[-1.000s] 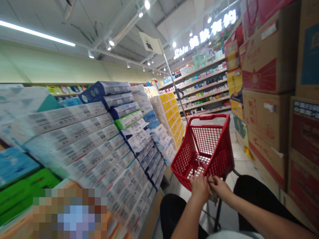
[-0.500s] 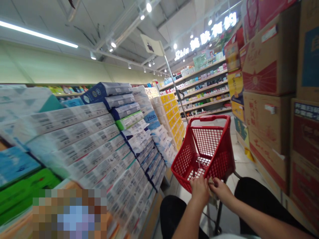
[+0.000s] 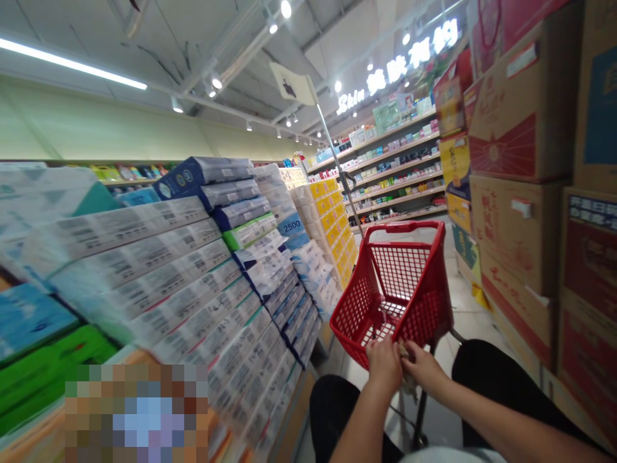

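A red plastic shopping cart (image 3: 424, 321) with a latticed basket stands right in front of my knees, tilted in view. At its near rim, my left hand (image 3: 384, 365) is closed, its fingertips mostly hidden behind its own back. Close beside it, my right hand (image 3: 424, 372) pinches a crumpled beige cloth (image 3: 409, 386), which hangs below the fingers and runs between the two hands. The cloth lies against the cart's near edge. A pole with a pale flag (image 3: 294, 85) rises behind the cart's left side.
Stacked tissue packs (image 3: 193, 270) line the left side on a wooden base. Cardboard cartons (image 3: 513, 238) are piled close on the right. Beyond the cart, shelves (image 3: 395, 167) carry small packages. A blurred-out patch (image 3: 139, 415) covers the lower left.
Both hands shift very slightly along the near rim, still together with the cloth. The cart stays almost in place, and the view moves a little.
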Tool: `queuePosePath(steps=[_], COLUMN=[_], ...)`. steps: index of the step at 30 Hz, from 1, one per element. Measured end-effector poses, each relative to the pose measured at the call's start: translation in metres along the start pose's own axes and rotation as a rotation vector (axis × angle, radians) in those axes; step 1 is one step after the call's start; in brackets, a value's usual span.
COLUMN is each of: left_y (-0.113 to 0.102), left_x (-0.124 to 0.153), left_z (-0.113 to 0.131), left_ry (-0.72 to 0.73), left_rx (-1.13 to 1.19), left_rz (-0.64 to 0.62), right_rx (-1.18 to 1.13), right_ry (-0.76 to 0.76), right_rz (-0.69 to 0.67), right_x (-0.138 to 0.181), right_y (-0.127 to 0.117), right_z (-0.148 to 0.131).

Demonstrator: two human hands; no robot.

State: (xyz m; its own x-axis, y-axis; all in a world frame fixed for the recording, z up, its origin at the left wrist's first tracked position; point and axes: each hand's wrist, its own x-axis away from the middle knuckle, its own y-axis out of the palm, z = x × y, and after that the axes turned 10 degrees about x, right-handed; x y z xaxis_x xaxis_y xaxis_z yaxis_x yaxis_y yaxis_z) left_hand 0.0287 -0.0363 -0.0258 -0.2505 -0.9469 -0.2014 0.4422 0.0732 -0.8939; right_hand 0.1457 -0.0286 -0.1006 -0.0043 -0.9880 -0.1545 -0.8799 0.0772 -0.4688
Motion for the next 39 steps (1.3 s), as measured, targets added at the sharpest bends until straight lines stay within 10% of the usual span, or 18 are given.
queuePosePath(steps=[39], left_y=[-0.0004], left_x=[0.0017], left_z=[-0.0029], left_ry=[0.012], left_rx=[0.001], left_rz=[0.029], right_rx=[0.024], right_ry=[-0.028], right_rz=[-0.037], right_x=[-0.0040], right_y=[0.0015], right_z=[-0.0004])
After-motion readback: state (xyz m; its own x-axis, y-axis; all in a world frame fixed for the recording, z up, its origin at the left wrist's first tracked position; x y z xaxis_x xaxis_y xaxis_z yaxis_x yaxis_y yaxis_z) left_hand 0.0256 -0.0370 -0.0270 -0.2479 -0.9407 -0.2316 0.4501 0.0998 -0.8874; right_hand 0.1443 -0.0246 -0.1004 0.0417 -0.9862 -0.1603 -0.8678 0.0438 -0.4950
